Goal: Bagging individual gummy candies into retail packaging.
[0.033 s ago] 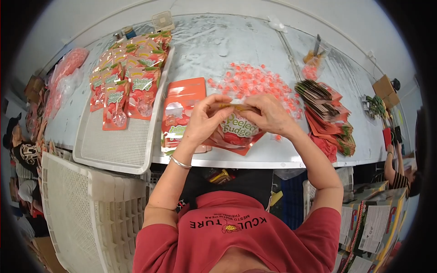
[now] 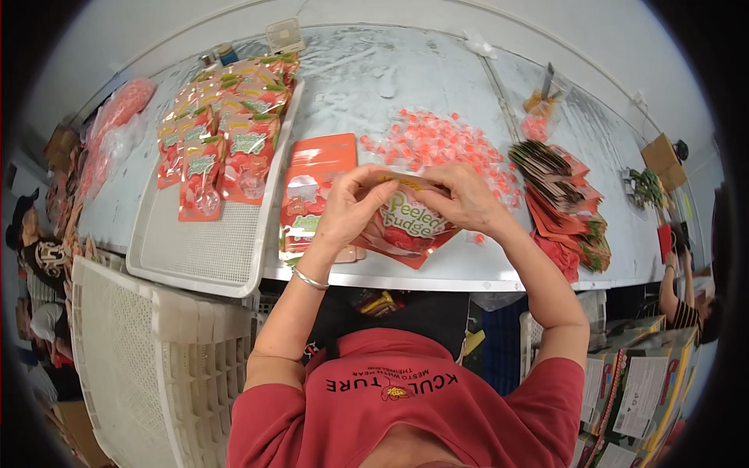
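Observation:
Between both hands, above the table's front edge, a red candy pouch (image 2: 407, 226) with a clear lower window is held by its top edge. My left hand (image 2: 353, 204) pinches the left corner of that edge, thumb against the near side. At the other corner, my right hand (image 2: 462, 193) grips it the same way, fingers curled behind. The fingertips sit close together along the pouch's top strip. Just left of my left hand lie flat red pouches (image 2: 310, 187) in a stack. Beyond my right hand spreads a pile of small, clear-wrapped red candies (image 2: 445, 140).
At left, a white mesh tray (image 2: 195, 249) carries several filled pouches (image 2: 248, 152). Fanned pouches (image 2: 558, 195) lie at right, near a clear bag (image 2: 538, 117). Stacked white crates (image 2: 117, 343) stand below left, cartons (image 2: 640, 382) below right. Other people appear at both sides.
The whole view has shifted slightly. The pouch's top edge is tipped so that more of its front shows under my fingers; both hands keep their grip.

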`<state>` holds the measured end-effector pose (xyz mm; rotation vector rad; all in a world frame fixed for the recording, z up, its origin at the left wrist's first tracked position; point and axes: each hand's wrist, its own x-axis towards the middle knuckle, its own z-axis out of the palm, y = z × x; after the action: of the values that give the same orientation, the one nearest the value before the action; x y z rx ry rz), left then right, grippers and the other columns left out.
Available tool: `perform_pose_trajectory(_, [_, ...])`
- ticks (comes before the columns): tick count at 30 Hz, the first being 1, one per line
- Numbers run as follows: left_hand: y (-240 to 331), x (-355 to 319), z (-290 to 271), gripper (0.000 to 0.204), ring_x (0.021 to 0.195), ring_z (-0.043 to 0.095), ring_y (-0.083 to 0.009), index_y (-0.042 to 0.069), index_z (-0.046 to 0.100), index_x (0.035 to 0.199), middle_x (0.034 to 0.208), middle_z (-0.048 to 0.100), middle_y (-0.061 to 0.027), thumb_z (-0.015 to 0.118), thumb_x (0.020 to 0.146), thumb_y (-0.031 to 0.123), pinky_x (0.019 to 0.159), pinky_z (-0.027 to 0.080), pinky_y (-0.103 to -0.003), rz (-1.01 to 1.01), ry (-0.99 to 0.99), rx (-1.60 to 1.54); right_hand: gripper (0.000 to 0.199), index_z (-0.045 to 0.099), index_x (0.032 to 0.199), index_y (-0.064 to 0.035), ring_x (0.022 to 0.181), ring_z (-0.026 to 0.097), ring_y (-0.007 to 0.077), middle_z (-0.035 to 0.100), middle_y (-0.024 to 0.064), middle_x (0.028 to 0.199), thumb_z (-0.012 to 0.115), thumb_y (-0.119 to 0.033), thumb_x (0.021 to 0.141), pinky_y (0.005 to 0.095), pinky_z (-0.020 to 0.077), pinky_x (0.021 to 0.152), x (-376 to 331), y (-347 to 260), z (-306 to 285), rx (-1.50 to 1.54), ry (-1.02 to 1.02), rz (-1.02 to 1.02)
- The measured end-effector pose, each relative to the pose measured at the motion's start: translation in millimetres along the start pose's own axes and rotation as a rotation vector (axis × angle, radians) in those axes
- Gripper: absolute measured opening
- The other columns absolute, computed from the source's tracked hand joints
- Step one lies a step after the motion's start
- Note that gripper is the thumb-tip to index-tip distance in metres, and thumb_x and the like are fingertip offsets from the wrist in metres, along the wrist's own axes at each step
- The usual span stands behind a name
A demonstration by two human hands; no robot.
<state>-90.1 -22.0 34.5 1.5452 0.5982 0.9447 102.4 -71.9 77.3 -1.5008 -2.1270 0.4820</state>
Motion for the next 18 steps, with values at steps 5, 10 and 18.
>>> perform_pose_trajectory(5, [1, -16, -5, 0.015, 0.061, 0.051, -0.0034, 0.001, 0.066, 0.093, 0.071, 0.06, 0.0017, 0.058, 0.086, 0.012, 0.054, 0.042, -0.021, 0.003, 0.195, 0.083, 0.016, 0.066, 0.088, -0.0019, 0.057, 0.057, 0.0173, 0.059, 0.0082, 0.062, 0.064, -0.015, 0.08, 0.0293, 0.0444, 0.056, -4, -17, -8, 0.097, -0.027, 0.011])
perform_pose_trajectory(10, [-5, -29, -33, 0.014, 0.066, 0.052, -0.0029, -0.001, 0.066, 0.087, 0.073, 0.061, 0.0007, 0.062, 0.084, 0.012, 0.057, 0.043, -0.021, 0.02, 0.276, -0.02, 0.021, 0.065, 0.098, 0.0006, 0.062, 0.058, 0.01, 0.063, 0.007, 0.07, 0.063, -0.012, 0.082, 0.0259, 0.045, 0.057, 4, -19, 11, -0.036, -0.004, -0.059])
perform_pose_trajectory(18, [28, -60, -167, 0.052, 0.106, 0.052, -0.0193, 0.0, 0.047, 0.126, 0.12, 0.053, -0.0151, 0.066, 0.08, 0.014, 0.091, 0.042, -0.032, 0.549, 0.915, 0.155, 0.017, 0.063, 0.092, 0.0015, 0.052, 0.049, 0.0071, 0.057, 0.0011, 0.064, 0.052, -0.012, 0.088, 0.0244, 0.0398, 0.049, 165, -76, 65, 0.279, 0.25, -0.245])
